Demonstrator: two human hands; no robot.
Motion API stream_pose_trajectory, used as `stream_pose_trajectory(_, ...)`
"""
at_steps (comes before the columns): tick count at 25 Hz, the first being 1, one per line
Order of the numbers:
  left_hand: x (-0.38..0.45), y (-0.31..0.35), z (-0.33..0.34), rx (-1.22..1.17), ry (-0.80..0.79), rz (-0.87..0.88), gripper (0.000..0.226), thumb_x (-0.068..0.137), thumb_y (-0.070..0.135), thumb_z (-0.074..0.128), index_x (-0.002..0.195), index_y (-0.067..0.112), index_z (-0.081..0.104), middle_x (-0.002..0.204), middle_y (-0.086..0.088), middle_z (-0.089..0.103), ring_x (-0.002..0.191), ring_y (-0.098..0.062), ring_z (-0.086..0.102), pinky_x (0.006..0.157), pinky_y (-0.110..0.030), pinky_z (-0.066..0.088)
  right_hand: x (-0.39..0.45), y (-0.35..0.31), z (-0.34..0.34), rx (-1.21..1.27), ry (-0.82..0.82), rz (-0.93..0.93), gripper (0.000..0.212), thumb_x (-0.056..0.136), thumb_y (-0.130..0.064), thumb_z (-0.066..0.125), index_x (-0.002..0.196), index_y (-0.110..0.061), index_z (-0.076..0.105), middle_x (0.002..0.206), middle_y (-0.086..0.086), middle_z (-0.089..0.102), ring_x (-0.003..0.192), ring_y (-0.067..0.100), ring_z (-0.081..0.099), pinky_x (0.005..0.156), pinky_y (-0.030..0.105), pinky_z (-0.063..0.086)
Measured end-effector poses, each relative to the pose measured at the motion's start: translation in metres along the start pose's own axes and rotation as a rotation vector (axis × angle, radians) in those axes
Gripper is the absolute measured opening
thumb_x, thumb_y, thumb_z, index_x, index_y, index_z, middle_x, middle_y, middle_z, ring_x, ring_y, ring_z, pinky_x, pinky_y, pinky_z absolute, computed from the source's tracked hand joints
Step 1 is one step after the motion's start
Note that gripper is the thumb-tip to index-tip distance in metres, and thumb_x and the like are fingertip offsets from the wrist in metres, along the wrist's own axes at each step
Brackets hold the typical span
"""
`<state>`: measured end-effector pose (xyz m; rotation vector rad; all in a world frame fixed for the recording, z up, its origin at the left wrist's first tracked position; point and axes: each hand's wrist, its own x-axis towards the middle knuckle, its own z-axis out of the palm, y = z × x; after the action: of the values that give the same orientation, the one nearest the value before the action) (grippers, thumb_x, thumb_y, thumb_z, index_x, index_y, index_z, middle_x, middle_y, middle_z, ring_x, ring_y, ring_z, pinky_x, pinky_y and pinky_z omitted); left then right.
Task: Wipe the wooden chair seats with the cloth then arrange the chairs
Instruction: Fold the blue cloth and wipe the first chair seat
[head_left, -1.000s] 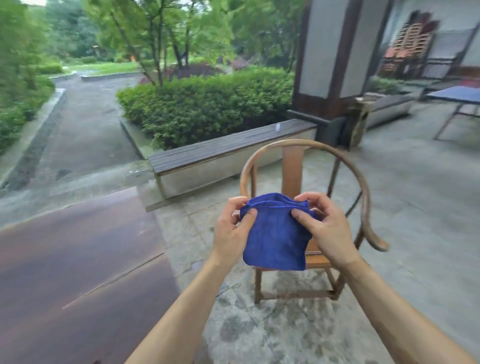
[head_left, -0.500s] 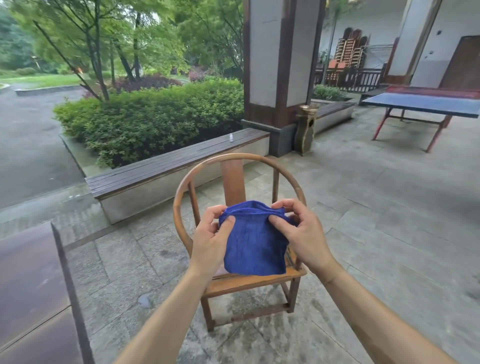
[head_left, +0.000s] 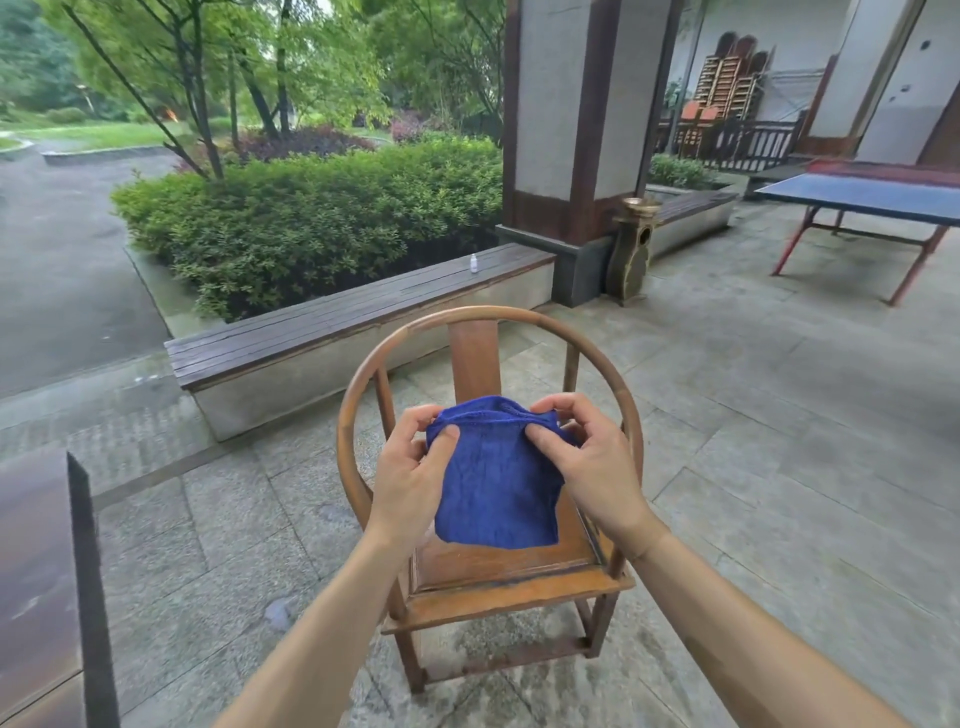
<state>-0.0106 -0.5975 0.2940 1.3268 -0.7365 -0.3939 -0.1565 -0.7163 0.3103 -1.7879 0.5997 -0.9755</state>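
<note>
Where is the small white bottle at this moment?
In the head view, the small white bottle stands on the long wooden bench, near its right end, in front of the hedge and left of the pillar.

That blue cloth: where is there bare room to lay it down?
Bare: the chair seat below the blue cloth, and the bench left of the small bottle. Crowded: above the seat, where the left hand and right hand hold it.

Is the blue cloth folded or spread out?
Folded: the blue cloth hangs doubled from the left hand and right hand.
</note>
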Motion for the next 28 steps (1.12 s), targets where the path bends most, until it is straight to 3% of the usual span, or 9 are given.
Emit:
stream_pose_trajectory(5,0.103,-0.03,-0.014,0.078,0.028,0.024,0.017,0.09,0.029,0.061,0.09,0.046,0.063,0.078,0.015,0.066,0.073,-0.013,0.058,0.068,-0.036,0.045,0.098,0.029,0.04,-0.019,-0.014,0.014,0.02,0.089,-0.017,0.071,0.092,-0.036,0.067,0.086,-0.017,0.065,0.065,0.008,0.056,0.061,0.02,0.043)
stream_pose_trajectory(9,0.168,-0.067,-0.023,0.12,0.041,-0.01,0.025,0.098,0.019,0.06,0.093,0.043,0.061,0.082,0.012,0.065,0.072,-0.013,0.056,0.069,-0.037,0.044,0.161,0.064,0.072,-0.02,-0.008,0.053,0.02,0.088,-0.015,0.072,0.091,-0.034,0.067,0.085,-0.016,0.064,0.068,0.01,0.058,0.064,0.024,0.044)
stream_pose_trajectory(15,0.203,-0.152,-0.021,0.202,0.092,-0.163,0.018,0.099,0.029,0.058,0.096,0.047,0.058,0.092,0.011,0.065,0.08,-0.014,0.059,0.077,-0.041,0.051,0.202,0.151,0.099,-0.029,-0.074,0.218,0.023,0.087,-0.014,0.072,0.087,-0.036,0.067,0.087,-0.012,0.066,0.078,0.011,0.06,0.071,0.028,0.05)
stream_pose_trajectory(19,0.189,-0.263,-0.013,0.284,0.191,-0.31,0.024,0.101,0.028,0.053,0.097,0.051,0.058,0.099,0.009,0.067,0.089,-0.011,0.061,0.087,-0.045,0.053,0.193,0.258,0.12,-0.086,-0.168,0.362,0.018,0.084,-0.015,0.074,0.088,-0.032,0.069,0.09,-0.013,0.069,0.087,0.006,0.061,0.083,0.024,0.05)
stream_pose_trajectory(23,0.138,-0.422,-0.008,0.378,0.322,-0.459,0.014,0.093,0.035,0.051,0.105,0.039,0.057,0.105,0.004,0.069,0.101,-0.018,0.065,0.095,-0.048,0.051,0.148,0.406,0.151,-0.124,-0.278,0.495,0.02,0.084,-0.009,0.073,0.09,-0.027,0.067,0.087,-0.015,0.069,0.076,-0.006,0.058,0.075,0.014,0.047)
stream_pose_trajectory(26,0.098,-0.526,-0.01,0.48,0.386,-0.581,0.017,0.093,0.033,0.051,0.107,0.038,0.058,0.109,0.003,0.069,0.105,-0.02,0.064,0.098,-0.044,0.049,0.104,0.512,0.176,-0.164,-0.336,0.548,0.022,0.083,-0.003,0.072,0.092,-0.022,0.067,0.087,-0.015,0.068,0.074,-0.012,0.057,0.072,0.005,0.04)
stream_pose_trajectory(28,0.087,-0.573,-0.014,0.571,0.394,-0.603,0.018,0.098,0.025,0.052,0.114,0.027,0.061,0.112,0.002,0.067,0.107,-0.02,0.062,0.096,-0.032,0.045,0.086,0.564,0.193,-0.208,-0.367,0.544,0.023,0.082,-0.001,0.071,0.093,-0.021,0.067,0.09,-0.009,0.069,0.076,-0.008,0.058,0.073,0.001,0.037)
